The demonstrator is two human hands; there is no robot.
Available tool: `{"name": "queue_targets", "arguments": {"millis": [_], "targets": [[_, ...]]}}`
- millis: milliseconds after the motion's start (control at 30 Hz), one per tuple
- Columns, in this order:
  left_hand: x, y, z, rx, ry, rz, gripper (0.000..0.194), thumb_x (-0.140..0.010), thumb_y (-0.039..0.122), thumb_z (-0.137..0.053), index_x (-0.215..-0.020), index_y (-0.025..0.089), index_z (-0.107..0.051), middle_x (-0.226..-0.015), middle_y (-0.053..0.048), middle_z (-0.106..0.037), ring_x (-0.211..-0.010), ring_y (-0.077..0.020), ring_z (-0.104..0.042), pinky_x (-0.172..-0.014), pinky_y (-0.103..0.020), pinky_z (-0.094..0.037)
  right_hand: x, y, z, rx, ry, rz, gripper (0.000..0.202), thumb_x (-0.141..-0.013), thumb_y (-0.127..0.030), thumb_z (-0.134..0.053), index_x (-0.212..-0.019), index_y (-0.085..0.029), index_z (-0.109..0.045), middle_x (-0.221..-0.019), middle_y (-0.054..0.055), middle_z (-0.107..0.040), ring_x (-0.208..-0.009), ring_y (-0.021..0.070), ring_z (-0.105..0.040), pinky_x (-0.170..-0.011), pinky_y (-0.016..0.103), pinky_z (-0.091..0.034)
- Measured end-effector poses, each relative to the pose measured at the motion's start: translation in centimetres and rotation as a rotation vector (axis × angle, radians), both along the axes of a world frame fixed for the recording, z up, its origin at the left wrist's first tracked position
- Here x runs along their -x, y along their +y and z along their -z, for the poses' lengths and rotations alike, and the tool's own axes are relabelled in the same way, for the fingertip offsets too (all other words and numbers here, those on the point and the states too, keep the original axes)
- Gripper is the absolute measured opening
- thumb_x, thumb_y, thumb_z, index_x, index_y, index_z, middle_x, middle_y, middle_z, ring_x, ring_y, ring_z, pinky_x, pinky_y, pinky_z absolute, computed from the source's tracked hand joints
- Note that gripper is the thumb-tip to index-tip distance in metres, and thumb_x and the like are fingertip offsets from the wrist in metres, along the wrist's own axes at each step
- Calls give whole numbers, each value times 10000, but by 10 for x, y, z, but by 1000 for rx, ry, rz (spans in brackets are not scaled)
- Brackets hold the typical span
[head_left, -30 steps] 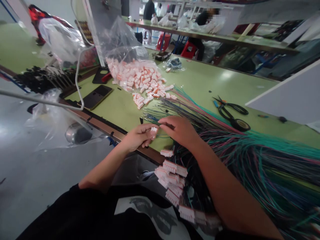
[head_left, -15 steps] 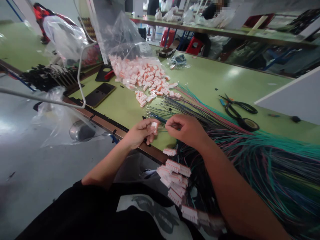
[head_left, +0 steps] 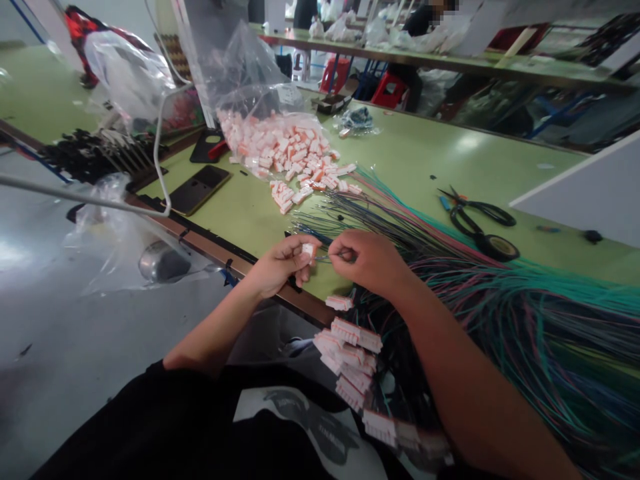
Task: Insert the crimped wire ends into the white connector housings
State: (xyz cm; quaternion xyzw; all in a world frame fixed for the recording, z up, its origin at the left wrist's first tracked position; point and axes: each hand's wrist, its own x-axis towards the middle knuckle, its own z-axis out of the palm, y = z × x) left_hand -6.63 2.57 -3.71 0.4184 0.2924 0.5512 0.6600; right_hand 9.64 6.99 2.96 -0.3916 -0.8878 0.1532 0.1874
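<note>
Between the thumb and fingers of my left hand (head_left: 286,265) is a small white and orange connector (head_left: 309,251). My right hand (head_left: 367,259) pinches a thin wire (head_left: 323,257), whose end reaches to the connector's right side; whether it sits inside cannot be made out. Beyond my hands, loose wire ends (head_left: 313,223) lie on the green table (head_left: 250,220). A heap of white and orange connectors (head_left: 295,150) spills from a clear plastic bag (head_left: 250,73). Nearer my body, several connectors (head_left: 350,357) hang in a cluster at the table's edge.
A dark phone (head_left: 203,189) lies at the left, near the table's edge. Black scissors (head_left: 480,210) and a roll of black tape (head_left: 500,248) are at the right, by the long wire bundle (head_left: 540,300). A white cable crosses the left side. A person sits at a far table.
My right hand has shifted slightly left and down toward the connector, and a wire now shows between both hands. My left hand has barely moved.
</note>
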Motion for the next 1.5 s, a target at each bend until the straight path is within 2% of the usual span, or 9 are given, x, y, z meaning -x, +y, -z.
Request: {"name": "queue_targets", "arguments": {"millis": [167, 333, 733, 1033, 1233, 1400, 1500], "targets": [[1, 1, 1, -12, 8, 1, 319, -719, 325, -706, -961, 167, -570, -654, 49, -557, -448, -39, -527, -395, -156, -412, 1, -2, 2, -65, -39, 8, 92, -657, -161, -484, -608, -201, -550, -603, -4, -561, -562, 110, -468, -566, 239, -331], [0, 1, 0, -12, 19, -16, 387, -686, 375, -730, -953, 157, -555, -634, 52, -567, -438, -42, -529, -397, -157, -420, 2, -4, 3, -59, -31, 19, 94, -664, -174, -482, -622, -200, -561, -606, -3, -560, -571, 114, -472, -582, 241, -338], [0, -5, -6, -42, 124, -102, 396, -690, 426, -714, -893, 150, -516, -557, 69, -550, -425, -51, -523, -421, -167, -420, 8, -6, 13, -89, 78, -21, 100, -680, -182, -493, -588, -200, -527, -577, -12, -533, -562, 106, -435, -582, 235, -327], [1, -9, -8, -68, 215, -96, 337, -731, 406, -678, -883, 151, -519, -521, 66, -540, -432, -62, -522, -431, -172, -411, 12, -7, 17, 18, 144, -63, 101, -680, -181, -505, -588, -199, -541, -559, -27, -523, -553, 95, -436, -575, 227, -312], [1, -10, -9, -69, 176, -46, 395, -707, 447, -690, -905, 145, -528, -534, 63, -554, -421, -61, -522, -424, -173, -422, 6, -2, 9, 345, 245, -70, 83, -675, -217, -526, -621, -177, -576, -545, -39, -533, -522, 84, -442, -542, 215, -325], [2, -9, -5, -59, 178, -31, 397, -709, 442, -692, -919, 144, -536, -520, 64, -548, -418, -65, -523, -429, -178, -432, 7, -5, 11, 303, 227, -78, 87, -654, -170, -513, -585, -164, -565, -558, -29, -552, -548, 83, -459, -564, 216, -333], [3, -10, -3, -69, 194, -32, 363, -731, 418, -677, -934, 144, -552, -543, 60, -552, -421, -59, -525, -434, -173, -429, 6, -4, 11, 337, 204, -120, 98, -670, -189, -519, -617, -162, -596, -608, -17, -598, -574, 87, -490, -581, 215, -351]]}}
